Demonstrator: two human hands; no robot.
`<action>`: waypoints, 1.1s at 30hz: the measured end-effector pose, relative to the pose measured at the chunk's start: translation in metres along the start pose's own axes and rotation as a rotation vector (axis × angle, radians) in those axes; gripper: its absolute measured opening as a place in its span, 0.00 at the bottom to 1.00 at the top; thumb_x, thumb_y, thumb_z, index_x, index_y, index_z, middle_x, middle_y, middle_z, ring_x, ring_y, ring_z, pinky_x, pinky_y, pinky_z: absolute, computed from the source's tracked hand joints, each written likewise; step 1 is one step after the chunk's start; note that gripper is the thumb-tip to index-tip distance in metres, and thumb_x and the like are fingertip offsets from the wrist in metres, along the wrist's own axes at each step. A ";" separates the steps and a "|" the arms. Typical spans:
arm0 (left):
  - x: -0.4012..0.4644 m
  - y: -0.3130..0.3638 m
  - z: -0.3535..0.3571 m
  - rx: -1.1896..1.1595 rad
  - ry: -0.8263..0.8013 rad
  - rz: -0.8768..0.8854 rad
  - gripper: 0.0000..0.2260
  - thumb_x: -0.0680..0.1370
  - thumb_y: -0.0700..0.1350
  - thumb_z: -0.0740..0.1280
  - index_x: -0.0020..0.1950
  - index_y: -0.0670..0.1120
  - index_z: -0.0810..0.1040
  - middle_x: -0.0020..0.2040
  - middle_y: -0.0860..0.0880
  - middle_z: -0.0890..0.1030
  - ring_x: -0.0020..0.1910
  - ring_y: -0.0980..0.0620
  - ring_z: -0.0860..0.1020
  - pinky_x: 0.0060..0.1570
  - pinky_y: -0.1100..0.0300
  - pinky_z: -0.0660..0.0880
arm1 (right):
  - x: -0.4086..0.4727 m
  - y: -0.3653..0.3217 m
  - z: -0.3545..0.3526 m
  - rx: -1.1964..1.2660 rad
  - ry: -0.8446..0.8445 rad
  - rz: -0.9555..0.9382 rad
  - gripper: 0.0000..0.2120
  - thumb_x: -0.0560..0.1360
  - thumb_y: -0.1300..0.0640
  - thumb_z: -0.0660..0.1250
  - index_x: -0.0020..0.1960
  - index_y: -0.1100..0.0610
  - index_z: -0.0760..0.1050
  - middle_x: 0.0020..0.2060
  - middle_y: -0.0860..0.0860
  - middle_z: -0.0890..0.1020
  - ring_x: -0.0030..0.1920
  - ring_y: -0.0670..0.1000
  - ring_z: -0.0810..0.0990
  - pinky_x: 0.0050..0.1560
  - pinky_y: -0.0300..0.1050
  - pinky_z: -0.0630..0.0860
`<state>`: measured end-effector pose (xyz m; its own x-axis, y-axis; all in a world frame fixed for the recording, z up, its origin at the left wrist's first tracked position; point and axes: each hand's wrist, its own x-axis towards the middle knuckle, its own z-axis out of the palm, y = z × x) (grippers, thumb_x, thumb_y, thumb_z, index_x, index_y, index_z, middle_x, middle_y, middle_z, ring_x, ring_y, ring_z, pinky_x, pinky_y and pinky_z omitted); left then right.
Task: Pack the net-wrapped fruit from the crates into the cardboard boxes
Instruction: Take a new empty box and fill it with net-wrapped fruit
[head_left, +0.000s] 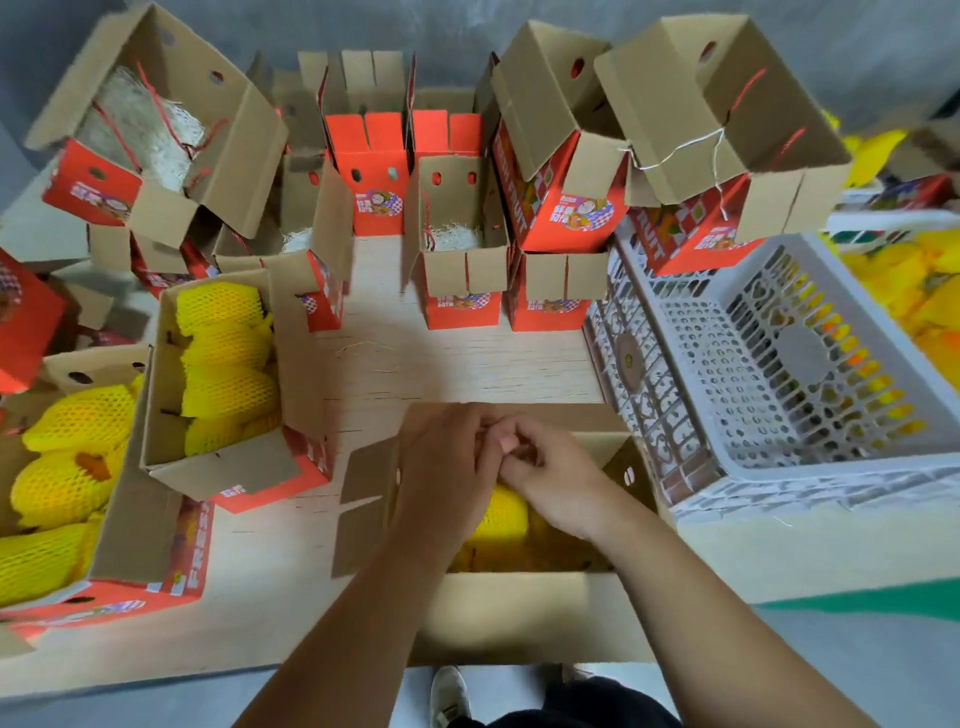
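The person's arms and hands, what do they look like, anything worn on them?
Both forearms are bare up to the frame edge: no sleeves, gloves, watch or bracelet show. The left hand and right hand show no rings, though the fingers are partly hidden and blurred. Dark clothing shows at the bottom edge, and a light shoe below.

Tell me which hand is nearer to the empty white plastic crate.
Right. The right hand is over the open box, just left of the white crate; the left hand lies beyond it, further left.
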<state>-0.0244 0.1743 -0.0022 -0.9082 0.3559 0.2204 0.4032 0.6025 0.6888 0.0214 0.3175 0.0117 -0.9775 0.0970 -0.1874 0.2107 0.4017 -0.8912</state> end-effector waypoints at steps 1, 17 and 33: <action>0.008 0.018 0.007 -0.088 -0.023 0.035 0.07 0.82 0.50 0.64 0.55 0.52 0.80 0.49 0.57 0.80 0.49 0.59 0.76 0.52 0.57 0.74 | -0.007 0.000 -0.016 0.024 0.074 -0.029 0.06 0.77 0.65 0.66 0.48 0.55 0.77 0.40 0.45 0.82 0.41 0.46 0.78 0.45 0.43 0.75; 0.120 0.311 0.284 -0.370 -0.262 0.188 0.14 0.82 0.40 0.59 0.61 0.46 0.82 0.56 0.50 0.83 0.56 0.52 0.81 0.57 0.55 0.77 | -0.050 0.153 -0.365 0.080 0.624 0.000 0.07 0.77 0.53 0.73 0.46 0.43 0.76 0.40 0.38 0.84 0.38 0.38 0.82 0.36 0.28 0.72; 0.257 0.393 0.473 0.552 -0.388 0.386 0.13 0.80 0.55 0.63 0.62 0.54 0.80 0.60 0.52 0.79 0.63 0.45 0.71 0.63 0.48 0.66 | 0.037 0.305 -0.586 -0.306 0.493 0.256 0.23 0.76 0.58 0.69 0.70 0.54 0.71 0.62 0.56 0.77 0.59 0.59 0.78 0.55 0.51 0.76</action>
<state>-0.0461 0.8400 -0.0016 -0.6290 0.7760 0.0469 0.7728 0.6175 0.1466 0.0560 0.9769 -0.0254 -0.7911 0.6033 -0.1013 0.5019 0.5454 -0.6712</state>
